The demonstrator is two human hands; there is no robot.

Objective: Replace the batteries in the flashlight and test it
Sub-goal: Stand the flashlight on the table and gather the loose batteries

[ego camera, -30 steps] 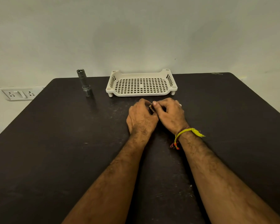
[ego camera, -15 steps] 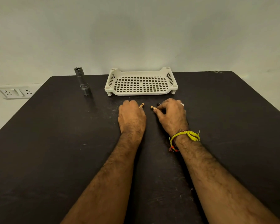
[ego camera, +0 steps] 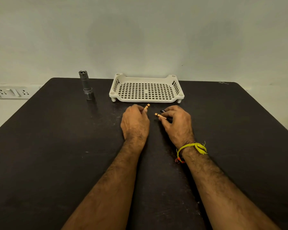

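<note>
You are pinching one copper-tipped battery point(ego camera: 146, 107) in your left hand point(ego camera: 135, 121) and gripping a second battery point(ego camera: 160, 115) in your right hand point(ego camera: 177, 124), with a dark piece point(ego camera: 162, 111) I cannot identify peeking past its fingers. These cells are probably light, stiff and smooth enough to roll, so you are better off holding them mid-body. Farther back, the flashlight point(ego camera: 86, 85) is standing upright at the table's point(ego camera: 40, 146) far left, well apart from your hands and beside the white perforated tray point(ego camera: 146, 100), with nothing blocking the reach.

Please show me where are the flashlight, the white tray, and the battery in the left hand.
flashlight point(ego camera: 86, 85): head view, middle of its upright metal body.
white tray point(ego camera: 145, 100): head view, near rim.
battery in the left hand point(ego camera: 147, 106): head view, copper end sticking out past the fingers.
</note>
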